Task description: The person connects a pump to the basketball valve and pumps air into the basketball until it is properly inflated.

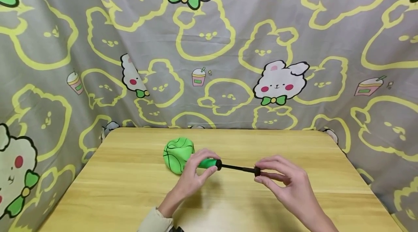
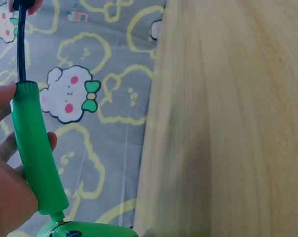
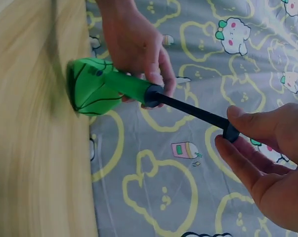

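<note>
My left hand (image 1: 193, 172) grips the green barrel of a small hand pump (image 2: 37, 148). Its black rod (image 1: 236, 167) is drawn out to the right, and my right hand (image 1: 290, 184) pinches the black handle (image 3: 231, 132) at the end between thumb and fingers. Left of the barrel lies a crumpled, partly deflated green ball (image 1: 179, 155) with black basketball lines. In the left wrist view the pump's narrow nozzle (image 2: 57, 216) meets the ball. Part of the barrel is hidden behind the left fingers in the head view.
Both hands are above a light wooden table (image 1: 130, 188). A grey curtain (image 1: 222, 50) printed with yellow outlines and white cartoon animals hangs behind the table and along its sides.
</note>
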Demonstrator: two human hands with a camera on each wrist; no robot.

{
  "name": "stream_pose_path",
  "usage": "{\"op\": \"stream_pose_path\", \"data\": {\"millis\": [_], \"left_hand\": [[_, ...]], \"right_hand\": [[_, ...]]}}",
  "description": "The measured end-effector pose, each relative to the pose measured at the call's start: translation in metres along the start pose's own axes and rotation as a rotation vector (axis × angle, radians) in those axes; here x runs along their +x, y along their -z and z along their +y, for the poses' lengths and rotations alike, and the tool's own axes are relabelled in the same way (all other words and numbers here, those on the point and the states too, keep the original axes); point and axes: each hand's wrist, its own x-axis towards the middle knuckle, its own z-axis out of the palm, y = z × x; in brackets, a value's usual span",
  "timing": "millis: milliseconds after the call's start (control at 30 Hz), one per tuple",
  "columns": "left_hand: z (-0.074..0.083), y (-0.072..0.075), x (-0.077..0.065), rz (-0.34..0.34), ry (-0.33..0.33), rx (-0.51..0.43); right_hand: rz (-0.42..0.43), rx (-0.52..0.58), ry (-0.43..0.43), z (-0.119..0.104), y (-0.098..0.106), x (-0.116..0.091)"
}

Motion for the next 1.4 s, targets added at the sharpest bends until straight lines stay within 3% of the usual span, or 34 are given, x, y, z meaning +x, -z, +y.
{"op": "stream_pose_path", "data": {"millis": [300, 567, 1000, 1100, 1267, 1400], "left_hand": [[-0.008, -0.01, 0.002, -0.007, -0.016, 0.038], [-0.01, -0.014, 0.004, 0.018, -0.091, 0.12], [-0.009, -0.02, -0.006, 0.011, -0.097, 0.098], [-0.006, -0.021, -0.008, 0.011, -0.088, 0.103], [-0.006, -0.02, -0.005, -0.02, -0.091, 0.121], [-0.009, -0.017, -0.005, -0.043, -0.103, 0.147]], "right_hand": [[0.014, 0.037, -0.049, 0.029, -0.012, -0.005], [0.062, 0.091, 0.003, 0.046, -0.038, -0.005], [0.095, 0.071, 0.07, 0.057, -0.079, -0.006], [0.077, 0.057, 0.035, 0.055, -0.08, -0.006], [-0.031, 0.065, -0.1, 0.048, -0.074, -0.003], [-0.094, 0.089, -0.154, 0.045, -0.072, -0.001]]}}
